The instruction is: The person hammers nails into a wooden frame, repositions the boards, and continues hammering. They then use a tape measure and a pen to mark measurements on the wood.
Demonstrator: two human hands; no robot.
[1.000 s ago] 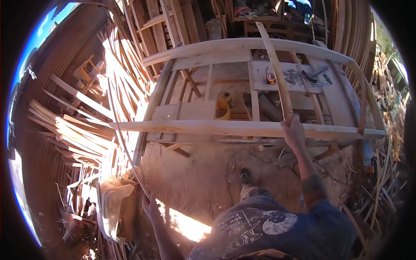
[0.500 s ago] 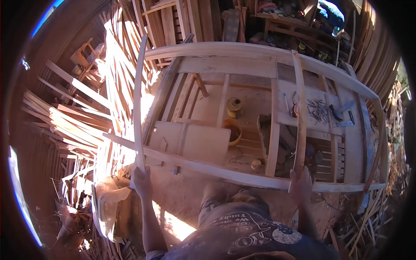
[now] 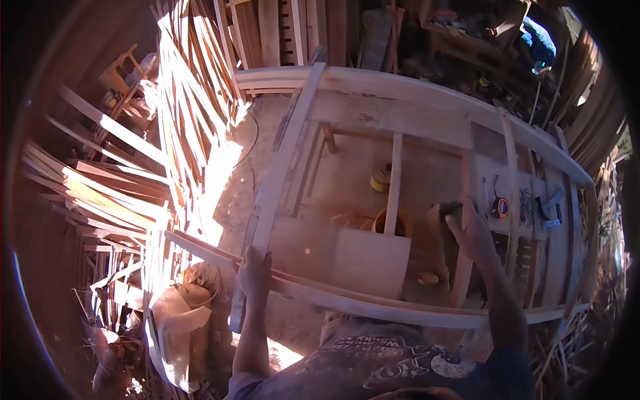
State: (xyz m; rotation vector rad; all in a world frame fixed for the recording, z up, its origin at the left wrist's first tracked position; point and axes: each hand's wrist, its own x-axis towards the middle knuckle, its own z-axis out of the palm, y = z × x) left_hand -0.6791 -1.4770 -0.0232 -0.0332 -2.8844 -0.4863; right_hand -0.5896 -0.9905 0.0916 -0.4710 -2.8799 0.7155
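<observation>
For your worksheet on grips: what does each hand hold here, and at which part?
The left hand grips a long wooden slat near its lower end. The right hand clasps a second slat partway along.

Wooden frame (image 3: 373,307): pale tan, warm orange cast where sunlit. Long plank (image 3: 283,160): same pale wood, greyer in shade. Tape measure (image 3: 501,208): orange and black. Bucket (image 3: 387,223): yellow. Shirt (image 3: 393,367): dark blue-grey, white printed graphic and lettering. Sack (image 3: 177,320): cream. Scrap slats (image 3: 107,193): reddish-orange. Ground (image 3: 347,180): reddish-brown.
</observation>
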